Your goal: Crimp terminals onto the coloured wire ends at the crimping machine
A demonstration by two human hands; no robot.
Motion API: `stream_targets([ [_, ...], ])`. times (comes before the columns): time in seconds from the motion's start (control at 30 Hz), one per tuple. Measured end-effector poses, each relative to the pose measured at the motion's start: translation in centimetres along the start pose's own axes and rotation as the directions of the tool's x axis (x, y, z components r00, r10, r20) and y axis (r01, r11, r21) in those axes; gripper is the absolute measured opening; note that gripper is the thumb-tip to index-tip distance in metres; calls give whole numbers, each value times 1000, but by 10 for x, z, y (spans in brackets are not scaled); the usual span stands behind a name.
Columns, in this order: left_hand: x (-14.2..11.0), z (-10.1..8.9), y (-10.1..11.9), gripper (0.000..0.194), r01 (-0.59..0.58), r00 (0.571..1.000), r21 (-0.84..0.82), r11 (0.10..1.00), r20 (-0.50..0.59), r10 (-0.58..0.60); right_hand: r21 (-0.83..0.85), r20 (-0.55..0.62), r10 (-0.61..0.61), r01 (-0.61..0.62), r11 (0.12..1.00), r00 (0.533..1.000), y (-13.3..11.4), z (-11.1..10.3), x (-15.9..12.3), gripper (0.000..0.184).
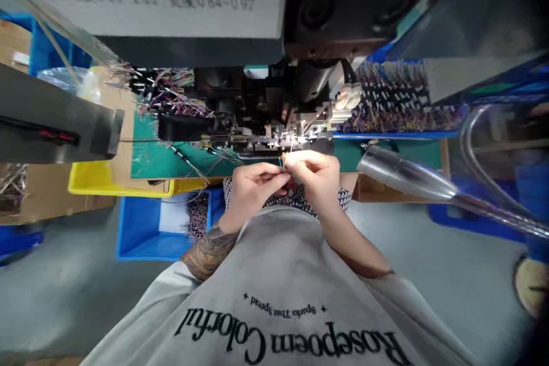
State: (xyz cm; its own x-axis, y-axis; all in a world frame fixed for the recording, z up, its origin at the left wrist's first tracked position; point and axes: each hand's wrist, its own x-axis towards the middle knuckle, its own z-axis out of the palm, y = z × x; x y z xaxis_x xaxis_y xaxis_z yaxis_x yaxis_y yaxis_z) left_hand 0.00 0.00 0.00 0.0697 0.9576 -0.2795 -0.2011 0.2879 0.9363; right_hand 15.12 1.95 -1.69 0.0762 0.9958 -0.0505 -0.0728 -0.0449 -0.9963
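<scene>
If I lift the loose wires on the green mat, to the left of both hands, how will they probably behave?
The loose wires will probably be floppy, since they look thin and bend across the green mat. They should feel light, being so slim. Their strands spread apart, so they may tangle.

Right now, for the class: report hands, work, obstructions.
Left hand, right hand: pinching thin wires. Wires: close before machine. Clear nozzle: right of hands, not touching them.
</scene>
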Motion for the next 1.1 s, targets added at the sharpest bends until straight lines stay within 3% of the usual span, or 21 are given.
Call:
stream_targets([
  [0.3, -8, -7, -1, 15, -24, 995, 58, 998, 103, 18, 69, 73, 58, -63, 996, 996, -9, -2, -7, 11],
  [0.37, -10, -9, -3, 14, -90, 991, 73, 993, 101, 82, 56, 76, 29, -33, 998, 997, -11, -4, -7, 11],
  [0.43, -13, -12, -2, 8, -260, 964, 139, 956, 88, 249, 6, 63, -4, 4, 1000, 998, -13, -7, -9, 18],
  [0.5, -17, -15, 3, 4, -510, 860, 208, 835, 140, 491, -49, 108, 11, -6, 999, 994, -15, -11, -12, 37],
  [0.6, -19, -16, 9, 25, -800, 592, 152, 580, 349, 726, -25, 345, 116, -115, 993, 931, -13, -16, -19, 54],
  [0.67, -19, -16, 12, 31, -864, 462, 58, 501, 488, 740, 55, 435, 164, -209, 976, 885, -10, -20, -24, 49],
  [0.73, -19, -16, 12, 28, -856, 392, -44, 514, 594, 703, 132, 427, 201, -281, 950, 881, -6, -25, -29, 39],
  [0.77, -19, -16, 12, 24, -831, 378, -104, 547, 616, 691, 156, 410, 208, -293, 943, 888, -5, -27, -31, 36],
  [0.8, -20, -16, 12, 22, -792, 401, -149, 592, 604, 689, 167, 392, 198, -282, 945, 898, -5, -29, -32, 35],
  [0.83, -21, -17, 12, 21, -749, 471, -162, 642, 552, 688, 168, 377, 171, -249, 954, 910, -6, -30, -34, 36],
  [0.93, -23, -16, 9, 10, -549, 810, -3, 836, 246, 533, 120, 344, 30, -76, 990, 938, -11, -31, -37, 35],
  [0.97, -24, -15, 7, 7, -450, 886, 44, 892, 149, 440, 91, 348, -18, -14, 996, 937, -14, -31, -37, 33],
  [1.03, -24, -12, 4, 20, -273, 960, 47, 961, 74, 270, 28, 367, -111, 109, 994, 923, -18, -29, -38, 27],
  [1.1, -24, -9, 1, 24, -163, 984, -2, 987, 72, 163, -37, 383, -185, 215, 976, 905, -20, -27, -39, 23],
])
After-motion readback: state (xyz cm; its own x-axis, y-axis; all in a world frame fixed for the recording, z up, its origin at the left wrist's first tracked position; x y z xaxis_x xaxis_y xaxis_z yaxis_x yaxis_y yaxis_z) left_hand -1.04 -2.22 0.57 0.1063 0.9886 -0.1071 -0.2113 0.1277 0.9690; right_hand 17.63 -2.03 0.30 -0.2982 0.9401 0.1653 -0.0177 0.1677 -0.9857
